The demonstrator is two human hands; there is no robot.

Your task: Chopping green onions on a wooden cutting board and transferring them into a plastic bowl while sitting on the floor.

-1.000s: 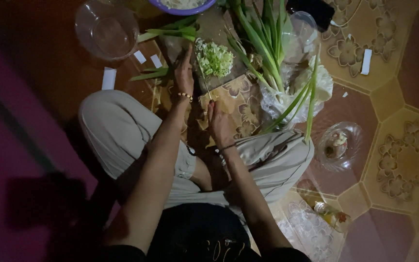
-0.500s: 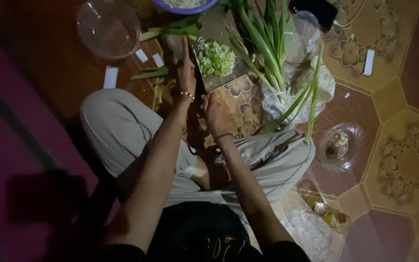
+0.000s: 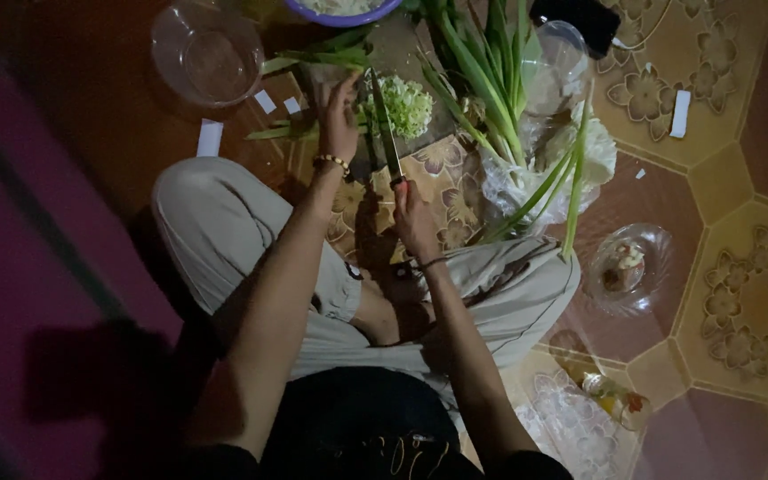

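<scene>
The right hand [image 3: 412, 218] grips a knife [image 3: 385, 124] beside chopped greens [image 3: 406, 104], the left hand [image 3: 340, 116] curls over green stalks [image 3: 291, 131], near white paper slips [image 3: 210, 138].

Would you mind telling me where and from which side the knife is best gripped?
By the handle, from the near end. The knife lies lengthwise, its blade pointing away beside the chopped greens, its handle toward the person, where the right hand already grips it. The left hand rests beside the blade.
</scene>
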